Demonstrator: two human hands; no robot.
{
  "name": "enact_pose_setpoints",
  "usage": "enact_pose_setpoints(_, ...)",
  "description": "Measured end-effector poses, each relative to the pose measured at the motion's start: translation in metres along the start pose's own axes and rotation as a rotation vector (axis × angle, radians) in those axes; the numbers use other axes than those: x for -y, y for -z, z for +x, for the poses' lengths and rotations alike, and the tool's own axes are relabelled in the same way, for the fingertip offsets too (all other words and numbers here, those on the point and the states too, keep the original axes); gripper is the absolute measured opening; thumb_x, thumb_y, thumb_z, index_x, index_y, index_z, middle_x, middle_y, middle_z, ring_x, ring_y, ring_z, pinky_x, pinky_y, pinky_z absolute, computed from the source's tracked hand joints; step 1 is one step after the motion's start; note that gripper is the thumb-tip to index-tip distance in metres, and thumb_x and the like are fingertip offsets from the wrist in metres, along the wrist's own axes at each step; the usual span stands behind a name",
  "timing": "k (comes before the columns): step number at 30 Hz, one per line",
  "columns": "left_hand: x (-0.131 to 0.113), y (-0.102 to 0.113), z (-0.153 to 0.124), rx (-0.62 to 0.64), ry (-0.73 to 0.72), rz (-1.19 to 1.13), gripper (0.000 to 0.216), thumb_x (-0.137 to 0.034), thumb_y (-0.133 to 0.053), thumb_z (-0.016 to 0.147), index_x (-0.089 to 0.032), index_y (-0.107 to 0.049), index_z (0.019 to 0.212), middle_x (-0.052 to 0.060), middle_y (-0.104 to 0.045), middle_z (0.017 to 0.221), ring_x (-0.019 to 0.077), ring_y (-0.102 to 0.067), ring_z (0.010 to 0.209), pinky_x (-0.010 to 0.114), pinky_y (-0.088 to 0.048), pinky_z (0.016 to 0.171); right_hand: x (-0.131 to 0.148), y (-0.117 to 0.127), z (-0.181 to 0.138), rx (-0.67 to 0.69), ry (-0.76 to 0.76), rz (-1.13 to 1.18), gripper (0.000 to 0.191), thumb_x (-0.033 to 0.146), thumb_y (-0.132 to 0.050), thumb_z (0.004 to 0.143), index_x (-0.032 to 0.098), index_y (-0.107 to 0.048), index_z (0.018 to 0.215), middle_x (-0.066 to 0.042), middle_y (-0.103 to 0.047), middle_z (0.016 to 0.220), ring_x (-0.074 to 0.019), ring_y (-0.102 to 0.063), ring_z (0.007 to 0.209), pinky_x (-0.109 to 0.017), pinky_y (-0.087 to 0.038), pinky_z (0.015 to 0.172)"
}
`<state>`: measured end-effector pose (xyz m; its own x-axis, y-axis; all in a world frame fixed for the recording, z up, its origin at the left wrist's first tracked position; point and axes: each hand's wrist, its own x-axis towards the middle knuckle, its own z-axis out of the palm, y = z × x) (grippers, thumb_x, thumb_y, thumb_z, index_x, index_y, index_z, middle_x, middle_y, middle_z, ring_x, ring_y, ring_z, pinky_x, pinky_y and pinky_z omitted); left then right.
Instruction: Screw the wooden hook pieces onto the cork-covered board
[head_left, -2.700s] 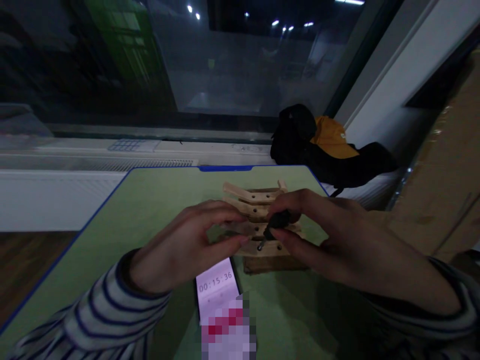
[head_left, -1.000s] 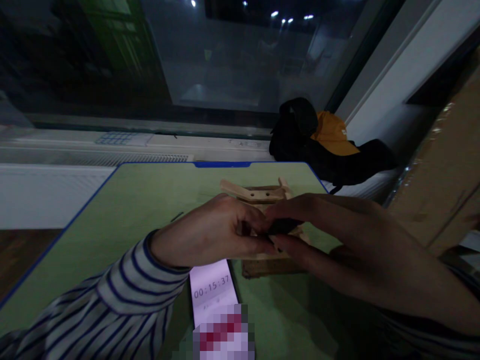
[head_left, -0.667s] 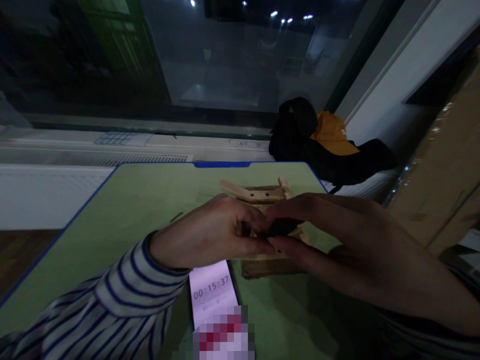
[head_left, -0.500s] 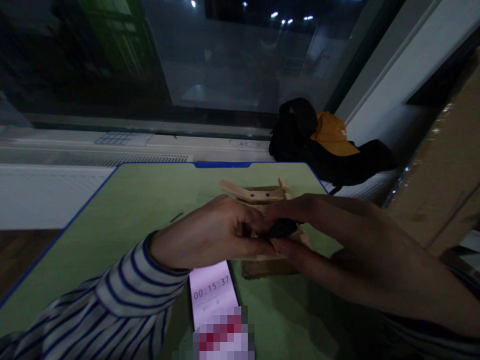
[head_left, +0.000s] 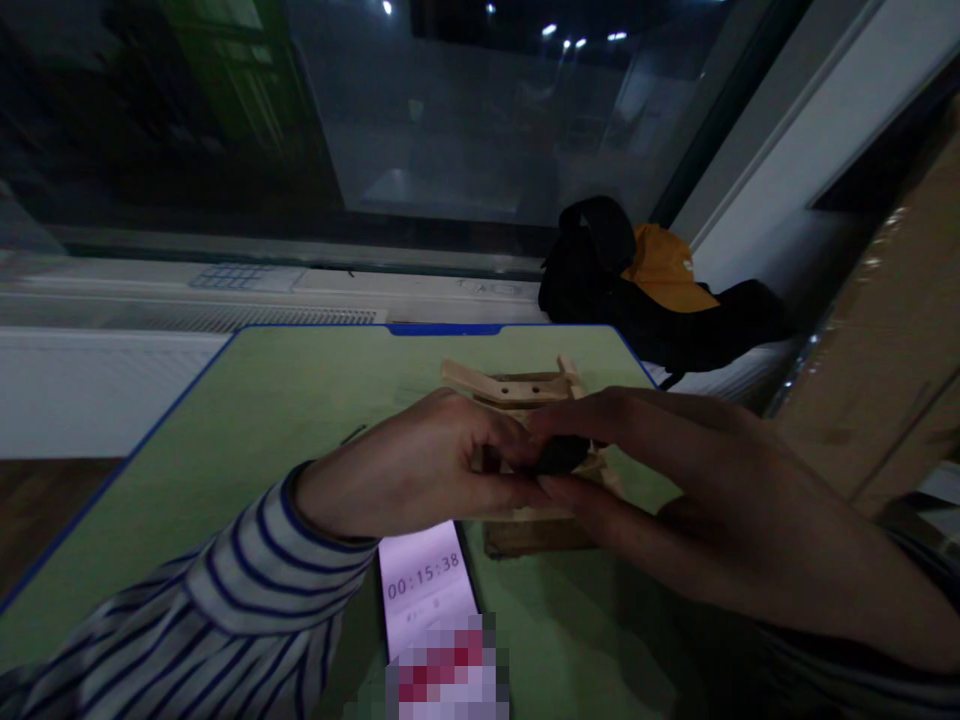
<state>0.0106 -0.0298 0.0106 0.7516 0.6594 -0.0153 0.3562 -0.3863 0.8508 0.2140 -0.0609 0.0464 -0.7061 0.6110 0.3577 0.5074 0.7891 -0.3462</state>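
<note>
Above a small wooden model [head_left: 536,535] with slanted slats and two holes in its upper strip, both hands meet around a small black piece [head_left: 564,456]. My left hand [head_left: 427,465], in a striped sleeve, is closed, its fingertips pinching at the piece's left end. From the right, my right hand [head_left: 697,500] grips the same piece between thumb and fingers. The hands cover the middle of the model, so how the piece sits against the wood is hidden.
A phone [head_left: 420,580] showing a running timer lies on the green table [head_left: 322,375] near my left wrist. A thin dark stick [head_left: 352,434] lies left of the hands. Beyond the table are a black bag [head_left: 585,270], an orange cap [head_left: 664,268] and a cardboard sheet [head_left: 885,330].
The phone's timer has gone from 00:15:37 to 00:15:38. Both hands stay over the wooden model, with only a slight shift of the fingers at the black piece.
</note>
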Motion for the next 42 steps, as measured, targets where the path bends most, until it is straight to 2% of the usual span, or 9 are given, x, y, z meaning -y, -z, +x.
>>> enact_pose_setpoints(5, 0.0002, -0.0001, 0.0002, -0.011, 0.015, 0.069, 0.016, -0.028, -0.059, 0.084, -0.015, -0.068, 0.083, -0.001, -0.069, 0.084, 0.0128, -0.062, 0.079, 0.020, -0.044, 0.070, 0.0000, -0.0006, -0.0003, -0.017, 0.005, -0.016, 0.029, 0.018, -0.057, 0.087, 0.020, -0.053, 0.116, 0.002, -0.068, 0.101, -0.0083, -0.064, 0.091, -0.017, -0.048, 0.080)
enact_pose_setpoints(10, 0.0006, -0.0008, -0.0009, -0.043, 0.028, 0.064, 0.019, -0.032, -0.063, 0.082, -0.016, -0.069, 0.090, 0.000, -0.069, 0.087, 0.0135, -0.062, 0.078, 0.021, -0.044, 0.066, 0.0000, -0.0002, 0.0010, -0.010, -0.005, -0.008, 0.028, 0.020, -0.057, 0.087, 0.021, -0.053, 0.115, 0.001, -0.068, 0.102, -0.0106, -0.065, 0.090, -0.020, -0.050, 0.081)
enact_pose_setpoints(17, 0.0000, -0.0001, -0.0005, -0.063, -0.058, 0.036, 0.016, -0.028, -0.061, 0.083, -0.015, -0.066, 0.074, -0.004, -0.066, 0.073, 0.0096, -0.061, 0.071, 0.017, -0.044, 0.067, 0.0006, -0.0007, -0.0011, -0.017, -0.033, -0.024, 0.033, 0.023, -0.059, 0.086, 0.021, -0.051, 0.118, 0.000, -0.068, 0.105, -0.0115, -0.066, 0.087, -0.020, -0.051, 0.074)
enact_pose_setpoints(24, -0.0010, -0.0011, -0.0006, -0.029, 0.026, 0.002, 0.020, -0.029, -0.061, 0.083, -0.015, -0.069, 0.095, 0.001, -0.070, 0.089, 0.0153, -0.064, 0.083, 0.023, -0.047, 0.071, 0.0004, 0.0005, -0.0019, -0.017, 0.005, 0.014, 0.032, 0.018, -0.059, 0.085, 0.021, -0.054, 0.117, 0.002, -0.067, 0.103, -0.0076, -0.064, 0.091, -0.014, -0.048, 0.078)
enact_pose_setpoints(29, 0.0003, -0.0020, -0.0006, -0.036, 0.020, -0.013, 0.018, -0.031, -0.060, 0.084, -0.014, -0.067, 0.089, 0.001, -0.069, 0.091, 0.0144, -0.064, 0.083, 0.021, -0.046, 0.071, 0.0001, -0.0005, 0.0007, -0.021, -0.014, 0.004, 0.027, 0.021, -0.058, 0.087, 0.021, -0.055, 0.114, 0.001, -0.069, 0.100, -0.0094, -0.066, 0.085, -0.017, -0.051, 0.073)
enact_pose_setpoints(33, 0.0001, -0.0012, -0.0003, -0.033, -0.013, -0.007, 0.016, -0.029, -0.060, 0.084, -0.015, -0.066, 0.079, -0.002, -0.068, 0.080, 0.0112, -0.062, 0.074, 0.018, -0.044, 0.065, 0.0011, 0.0009, -0.0006, -0.021, -0.022, -0.007, 0.032, 0.025, -0.060, 0.086, 0.021, -0.053, 0.117, 0.000, -0.069, 0.102, -0.0111, -0.066, 0.084, -0.019, -0.051, 0.071)
enact_pose_setpoints(38, 0.0001, -0.0005, -0.0005, -0.029, -0.001, 0.005, 0.015, -0.026, -0.058, 0.084, -0.016, -0.069, 0.089, -0.001, -0.069, 0.082, 0.0123, -0.062, 0.076, 0.019, -0.045, 0.067, 0.0014, 0.0029, -0.0018, -0.012, 0.022, 0.032, 0.033, 0.016, -0.056, 0.087, 0.022, -0.053, 0.119, 0.001, -0.067, 0.104, -0.0087, -0.063, 0.093, -0.017, -0.050, 0.076)
enact_pose_setpoints(42, -0.0012, 0.0006, -0.0008, -0.056, -0.010, 0.026, 0.016, -0.029, -0.061, 0.081, -0.015, -0.069, 0.084, 0.000, -0.069, 0.081, 0.0136, -0.062, 0.075, 0.021, -0.046, 0.067, 0.0005, 0.0016, -0.0003, -0.035, 0.023, 0.025, 0.029, 0.016, -0.057, 0.087, 0.021, -0.055, 0.116, 0.002, -0.067, 0.100, -0.0066, -0.063, 0.089, -0.014, -0.049, 0.075)
